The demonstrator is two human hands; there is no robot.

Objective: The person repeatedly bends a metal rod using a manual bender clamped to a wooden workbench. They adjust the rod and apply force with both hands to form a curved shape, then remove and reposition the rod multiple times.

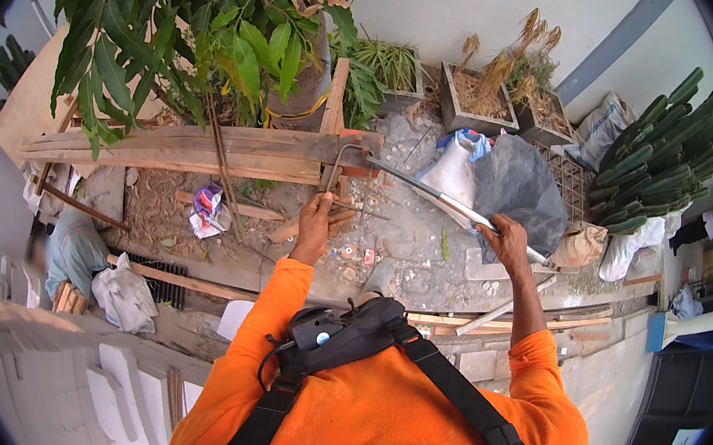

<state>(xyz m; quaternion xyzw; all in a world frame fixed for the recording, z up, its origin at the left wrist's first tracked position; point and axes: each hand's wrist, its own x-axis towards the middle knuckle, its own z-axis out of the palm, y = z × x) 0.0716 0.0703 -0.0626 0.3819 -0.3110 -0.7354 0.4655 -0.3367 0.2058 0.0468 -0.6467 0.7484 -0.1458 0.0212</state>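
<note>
My left hand is closed on a thin metal rod, bent into a hook at its far end, beside the right end of the wooden beam. My right hand is wrapped round a long, straight metal bar, dark at the far end and silvery nearer me. The bar slants up to the left, and its tip lies by the beam's end, close to the hook. I cannot tell whether bar and rod touch. An upright piece of wood stands behind the beam's end.
A leafy tree overhangs the beam. Rubble covers the ground, with a white sack and a dark plastic sheet at right. Planters and a tall cactus stand behind. Planks lie near my feet.
</note>
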